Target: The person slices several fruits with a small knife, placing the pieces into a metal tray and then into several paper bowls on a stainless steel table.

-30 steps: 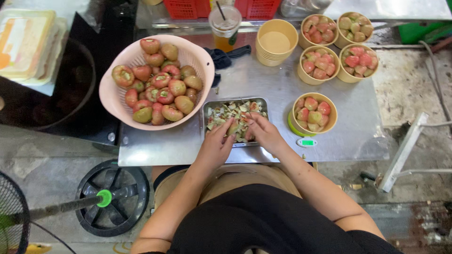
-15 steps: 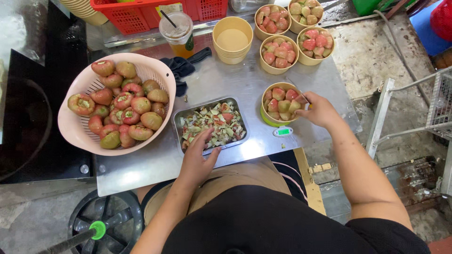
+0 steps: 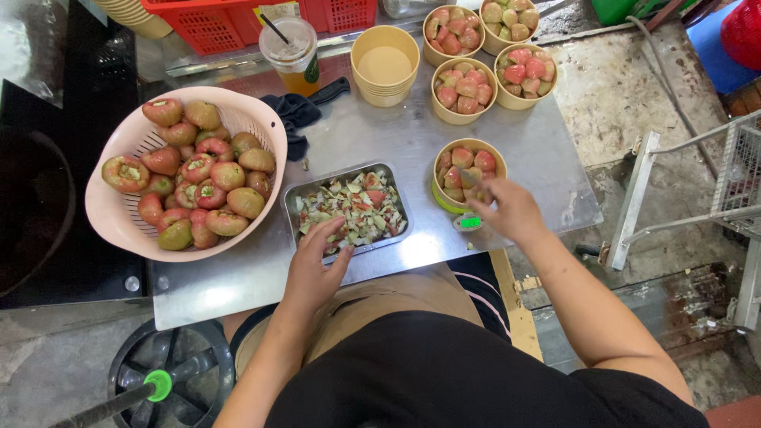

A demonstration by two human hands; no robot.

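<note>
Head view: a steel table (image 3: 372, 135) is seen from above, with the person seated at its near edge. A pink basket (image 3: 269, 135) of whole red-green fruit (image 3: 198, 170) is set at the left. A metal tray (image 3: 346, 169) of cut scraps lies just beside it at centre. Its long axis runs left to right, with the right end tilted slightly away. A near cup (image 3: 438, 194) with fruit pieces stands just right of the tray. Three filled cups (image 3: 466, 91) and an empty stack (image 3: 384, 67) are kept at the back.

The left hand (image 3: 313, 269) is laid on the tray's near rim, fingers spread and loose over the scraps, nothing gripped. The right hand (image 3: 511, 210) is held at the near cup's right side, fingers curled around what looks like a small knife (image 3: 468, 178). The grip itself is partly hidden. The blade is pointed up-left, away from the person, with the tip over the cup's contents. Its long axis runs diagonally from hand to cup. A small green item (image 3: 470, 223) lies on the table under the hand; its kind cannot be told.

Step judged: cut pieces are being dealt with at the near cup while the tray is steadied. For any further reach, the blade would need to be lifted clear of the cup's rim so the cup is not tipped.
</note>
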